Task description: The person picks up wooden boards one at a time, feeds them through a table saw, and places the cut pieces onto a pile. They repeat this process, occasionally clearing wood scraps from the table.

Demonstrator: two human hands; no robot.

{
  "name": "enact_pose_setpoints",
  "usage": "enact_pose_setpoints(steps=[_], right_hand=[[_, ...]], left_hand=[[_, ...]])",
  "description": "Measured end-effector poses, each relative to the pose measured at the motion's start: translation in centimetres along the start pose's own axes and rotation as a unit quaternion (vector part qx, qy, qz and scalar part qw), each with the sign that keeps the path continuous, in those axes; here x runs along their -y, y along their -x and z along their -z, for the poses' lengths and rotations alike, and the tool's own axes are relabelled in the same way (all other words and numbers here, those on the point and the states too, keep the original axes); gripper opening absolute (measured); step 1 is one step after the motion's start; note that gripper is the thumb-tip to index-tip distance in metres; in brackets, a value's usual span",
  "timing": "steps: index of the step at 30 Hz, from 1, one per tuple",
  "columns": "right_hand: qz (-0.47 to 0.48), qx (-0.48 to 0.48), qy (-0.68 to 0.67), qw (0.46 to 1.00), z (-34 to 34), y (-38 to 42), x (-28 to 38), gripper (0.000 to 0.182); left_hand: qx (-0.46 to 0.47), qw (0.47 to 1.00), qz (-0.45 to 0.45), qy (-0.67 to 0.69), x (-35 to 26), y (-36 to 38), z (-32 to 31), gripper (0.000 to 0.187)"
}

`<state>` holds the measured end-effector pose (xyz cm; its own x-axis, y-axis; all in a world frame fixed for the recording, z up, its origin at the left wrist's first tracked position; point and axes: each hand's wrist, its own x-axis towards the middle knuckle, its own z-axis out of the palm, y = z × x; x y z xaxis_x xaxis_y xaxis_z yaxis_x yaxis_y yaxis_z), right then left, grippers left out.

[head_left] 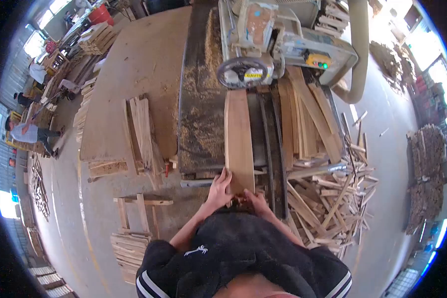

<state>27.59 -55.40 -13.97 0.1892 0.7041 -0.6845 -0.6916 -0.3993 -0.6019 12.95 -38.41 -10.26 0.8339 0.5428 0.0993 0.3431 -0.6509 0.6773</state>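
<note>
A long, pale wooden board [239, 134] lies lengthwise on the machine's table, its far end under the machine head with the black handwheel [242, 72]. My left hand [220, 188] is on the board's left edge near its close end, fingers wrapped round that edge. At the right corner of the same end, my right hand [257, 201] has its fingers bent against the wood. The near end of the board is close to my black shirt and partly hidden by my hands.
Sawdust covers the black table surface [198, 119] on the left. Loose boards [308, 119] lie right of the rails, above a heap of offcuts [328, 198]. More boards [143, 129] rest on a brown panel [129, 64]. A person [27, 133] stands far left.
</note>
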Motion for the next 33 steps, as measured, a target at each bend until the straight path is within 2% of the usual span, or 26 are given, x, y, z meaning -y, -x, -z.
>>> enact_pose_setpoints(steps=[3,4,7,9,10,11,13,14,15,17,20,21,23,24,25,27,28,29,31,33], right_hand=[[-0.051,-0.031,-0.168,0.984,0.3,0.3,1.2,0.038],[-0.058,-0.042,-0.174,0.982,1.0,-0.2,0.8,0.038],[-0.011,-0.075,-0.230,0.970,2.2,-2.3,0.0,0.041],[-0.025,-0.123,-0.134,0.983,1.7,-3.3,1.2,0.046],[0.030,-0.202,0.014,0.979,4.3,-7.4,-2.6,0.051],[0.029,-0.203,0.012,0.979,3.2,-7.5,-1.3,0.051],[0.031,-0.381,0.118,0.917,0.5,-7.4,1.8,0.050],[0.045,-0.314,0.009,0.948,-0.8,-7.0,4.0,0.048],[0.044,-0.311,0.010,0.949,-1.0,-7.8,5.2,0.048],[0.039,-0.231,-0.111,0.966,-1.5,-9.3,7.0,0.047],[0.048,-0.238,-0.117,0.963,-3.1,-10.5,9.8,0.044],[0.059,-0.239,-0.134,0.960,-3.4,-11.2,11.1,0.042],[0.044,-0.231,-0.075,0.969,-3.2,-13.1,12.8,0.041],[0.052,-0.265,-0.115,0.956,-3.2,-13.9,13.4,0.043],[0.058,-0.292,-0.167,0.940,-3.9,-15.2,14.0,0.046],[0.080,-0.297,-0.137,0.941,-5.8,-15.3,16.0,0.044],[0.088,-0.278,-0.124,0.948,-6.9,-14.4,17.3,0.045],[0.085,-0.262,-0.107,0.955,-7.0,-15.4,17.8,0.045],[0.088,-0.256,-0.116,0.956,-6.1,-16.6,18.5,0.046],[0.105,-0.253,-0.102,0.956,-5.9,-18.1,19.1,0.046]], left_hand=[[-0.007,1.000,-0.021,-0.017,-1.6,-2.1,-0.5,0.092],[0.004,1.000,-0.018,-0.009,-1.8,-2.9,-1.1,0.092],[0.002,0.997,-0.058,-0.044,-1.4,-4.8,-3.0,0.090],[-0.022,0.997,-0.065,-0.047,-0.6,-6.2,-3.4,0.090],[-0.006,0.995,-0.060,-0.077,-0.8,-6.9,-2.6,0.090],[-0.004,0.995,-0.060,-0.077,-0.5,-7.8,-2.6,0.090],[0.005,0.995,-0.056,-0.086,0.5,-9.2,-2.4,0.090],[-0.004,0.994,-0.064,-0.086,0.9,-9.9,-2.2,0.090],[-0.005,0.994,-0.060,-0.088,1.4,-10.8,-2.1,0.090],[-0.002,0.993,-0.064,-0.095,2.2,-12.4,-1.7,0.091],[-0.010,0.992,-0.066,-0.110,3.2,-14.8,-1.1,0.093],[-0.033,0.992,-0.040,-0.112,4.0,-15.8,-0.6,0.093],[-0.061,0.993,-0.066,-0.071,4.7,-18.1,-0.6,0.094],[-0.029,0.994,-0.074,-0.071,5.6,-19.2,-0.1,0.093],[-0.064,0.994,-0.040,-0.080,6.3,-20.3,0.8,0.093],[-0.009,0.997,-0.067,0.032,7.2,-21.3,2.6,0.085],[-0.006,0.997,-0.061,0.041,8.1,-21.7,3.8,0.082],[-0.025,0.998,-0.047,0.035,9.6,-22.1,5.6,0.082],[-0.074,0.995,-0.018,-0.064,12.2,-21.3,8.3,0.073],[-0.193,0.973,0.066,-0.106,16.5,-19.0,12.1,0.061]])
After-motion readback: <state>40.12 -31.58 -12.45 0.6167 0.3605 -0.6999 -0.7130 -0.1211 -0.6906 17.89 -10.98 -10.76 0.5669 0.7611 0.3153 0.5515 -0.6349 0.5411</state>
